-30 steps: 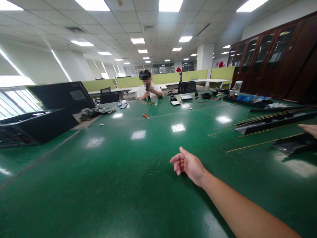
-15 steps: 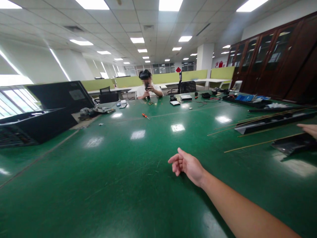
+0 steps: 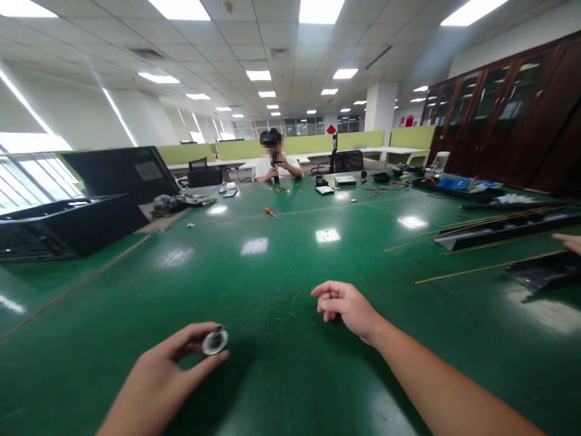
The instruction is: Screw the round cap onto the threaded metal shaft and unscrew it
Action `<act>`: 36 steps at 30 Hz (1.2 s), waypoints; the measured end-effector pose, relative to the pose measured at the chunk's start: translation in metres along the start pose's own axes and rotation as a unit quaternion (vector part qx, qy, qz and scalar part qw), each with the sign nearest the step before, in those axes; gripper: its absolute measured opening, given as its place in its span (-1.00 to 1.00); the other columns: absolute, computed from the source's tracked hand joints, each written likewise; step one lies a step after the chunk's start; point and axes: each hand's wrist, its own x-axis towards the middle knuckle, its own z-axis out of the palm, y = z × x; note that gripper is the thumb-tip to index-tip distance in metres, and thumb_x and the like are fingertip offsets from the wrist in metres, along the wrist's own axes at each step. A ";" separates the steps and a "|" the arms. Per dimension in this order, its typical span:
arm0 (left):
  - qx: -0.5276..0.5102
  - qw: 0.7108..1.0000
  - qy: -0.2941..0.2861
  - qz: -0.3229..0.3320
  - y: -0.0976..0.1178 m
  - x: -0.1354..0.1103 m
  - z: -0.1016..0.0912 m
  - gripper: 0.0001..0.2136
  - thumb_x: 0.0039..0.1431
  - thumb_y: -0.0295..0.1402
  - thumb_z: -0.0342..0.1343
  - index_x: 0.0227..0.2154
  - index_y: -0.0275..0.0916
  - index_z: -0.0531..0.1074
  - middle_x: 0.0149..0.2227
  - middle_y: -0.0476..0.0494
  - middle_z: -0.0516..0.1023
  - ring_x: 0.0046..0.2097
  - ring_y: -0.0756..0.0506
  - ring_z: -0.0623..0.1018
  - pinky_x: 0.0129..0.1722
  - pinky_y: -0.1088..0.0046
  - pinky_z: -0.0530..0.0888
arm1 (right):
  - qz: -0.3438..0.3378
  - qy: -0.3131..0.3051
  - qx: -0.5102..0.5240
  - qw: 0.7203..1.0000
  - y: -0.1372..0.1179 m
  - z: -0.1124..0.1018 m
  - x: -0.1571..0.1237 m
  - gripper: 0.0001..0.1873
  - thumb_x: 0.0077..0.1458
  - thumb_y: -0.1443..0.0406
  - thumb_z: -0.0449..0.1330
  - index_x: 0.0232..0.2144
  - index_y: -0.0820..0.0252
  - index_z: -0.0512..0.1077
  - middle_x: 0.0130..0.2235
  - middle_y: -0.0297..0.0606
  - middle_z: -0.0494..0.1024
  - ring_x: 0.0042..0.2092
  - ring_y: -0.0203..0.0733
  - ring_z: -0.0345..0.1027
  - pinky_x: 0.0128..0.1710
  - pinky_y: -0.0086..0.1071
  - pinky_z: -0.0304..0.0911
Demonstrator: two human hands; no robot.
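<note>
In the head view my left hand holds a small round object between thumb and fingers. It has a pale rim and a dark centre, and its kind is unclear. The hand is above the near part of the green table. To the right, my right hand hovers low over the tabletop with loosely curled fingers apart and nothing in them. A gap of bare green surface lies between the two hands.
A screwdriver lies farther off. An opened black case stands left. Long thin rods and black channels lie right, beside another person's hand. A person sits across, holding a dark object.
My left hand has come into view at the lower left with the small round object. My right hand's fingers have shifted slightly, and the camera view has turned a little.
</note>
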 end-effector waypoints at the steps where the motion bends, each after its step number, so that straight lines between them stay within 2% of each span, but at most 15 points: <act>1: -0.018 0.999 -0.037 0.029 0.012 0.012 0.015 -0.64 -0.01 -0.07 0.29 -0.17 -0.10 0.54 -0.26 -0.02 0.62 -0.24 -0.16 0.59 -0.18 0.33 0.53 | -0.019 0.003 -0.039 0.999 0.002 0.000 0.000 -0.68 -0.11 0.43 0.17 -0.21 0.24 0.45 -0.41 -0.33 0.46 -0.49 -0.36 0.28 -0.48 -0.45 0.12; 5: -0.080 0.980 -0.079 0.163 0.059 0.049 0.075 -0.75 0.10 -0.26 0.24 -0.14 -0.11 0.54 -0.21 -0.08 0.59 -0.20 -0.12 0.56 -0.15 0.38 0.48 | -0.093 0.025 -0.195 0.976 0.009 -0.001 -0.002 -0.47 -0.14 0.56 0.09 -0.06 0.17 0.38 -0.25 -0.30 0.45 -0.39 -0.37 0.29 -0.42 -0.48 0.19; 7: -0.108 0.971 -0.085 0.197 0.068 0.054 0.095 -0.75 0.12 -0.33 0.22 -0.11 -0.10 0.53 -0.20 -0.09 0.58 -0.18 -0.10 0.55 -0.15 0.40 0.47 | -0.099 0.037 -0.231 0.967 0.010 -0.001 -0.004 -0.40 -0.13 0.57 0.09 0.01 0.14 0.32 -0.20 -0.30 0.44 -0.40 -0.39 0.30 -0.40 -0.48 0.23; 9: -0.124 0.967 -0.088 0.206 0.065 0.054 0.106 -0.72 0.11 -0.37 0.22 -0.09 -0.10 0.52 -0.20 -0.08 0.57 -0.18 -0.09 0.55 -0.16 0.41 0.47 | -0.094 0.043 -0.251 0.963 0.011 0.000 -0.006 -0.38 -0.14 0.56 0.12 0.03 0.13 0.28 -0.20 -0.31 0.44 -0.42 -0.40 0.30 -0.41 -0.49 0.24; 14: -0.129 0.976 -0.063 0.163 0.047 0.049 0.105 -0.61 -0.02 -0.44 0.29 -0.08 -0.11 0.48 -0.19 -0.05 0.59 -0.20 -0.10 0.56 -0.16 0.39 0.49 | -0.085 0.017 -0.324 0.942 0.006 0.006 -0.009 -0.51 -0.15 0.50 0.21 -0.11 0.10 0.37 -0.29 -0.37 0.48 -0.38 -0.31 0.32 -0.36 -0.44 0.24; 18: -0.138 0.972 -0.075 0.173 0.048 0.050 0.104 -0.77 -0.02 -0.47 0.28 -0.25 -0.14 0.50 -0.27 -0.01 0.58 -0.26 -0.07 0.55 -0.25 0.44 0.46 | -0.088 0.017 -0.360 0.929 0.002 0.012 -0.011 -0.56 -0.17 0.43 0.29 -0.16 0.08 0.42 -0.31 -0.36 0.51 -0.35 -0.24 0.35 -0.32 -0.38 0.24; 22: -0.160 0.964 -0.082 0.196 0.053 0.050 0.105 -0.79 0.00 -0.51 0.26 -0.28 -0.14 0.50 -0.28 -0.01 0.56 -0.25 -0.05 0.53 -0.25 0.47 0.44 | -0.094 0.017 -0.357 0.929 0.000 0.015 -0.013 -0.67 -0.13 0.42 0.27 -0.23 0.11 0.47 -0.35 -0.36 0.50 -0.35 -0.24 0.35 -0.34 -0.40 0.24; 29: -0.169 0.965 -0.079 0.186 0.049 0.047 0.108 -0.74 -0.02 -0.57 0.25 -0.27 -0.13 0.50 -0.28 0.01 0.55 -0.24 -0.04 0.52 -0.22 0.46 0.42 | -0.102 0.000 -0.369 0.924 -0.005 0.018 -0.017 -0.77 -0.09 0.40 0.28 -0.29 0.12 0.51 -0.32 -0.33 0.55 -0.31 -0.21 0.39 -0.31 -0.39 0.24; 36: -0.170 0.965 -0.076 0.186 0.053 0.048 0.107 -0.81 0.02 -0.50 0.26 -0.28 -0.14 0.51 -0.30 -0.01 0.56 -0.27 -0.05 0.53 -0.25 0.46 0.42 | -0.101 0.001 -0.366 0.925 -0.008 0.018 -0.016 -0.89 0.07 0.28 0.26 -0.31 0.12 0.57 -0.33 -0.29 0.60 -0.28 -0.18 0.43 -0.28 -0.36 0.21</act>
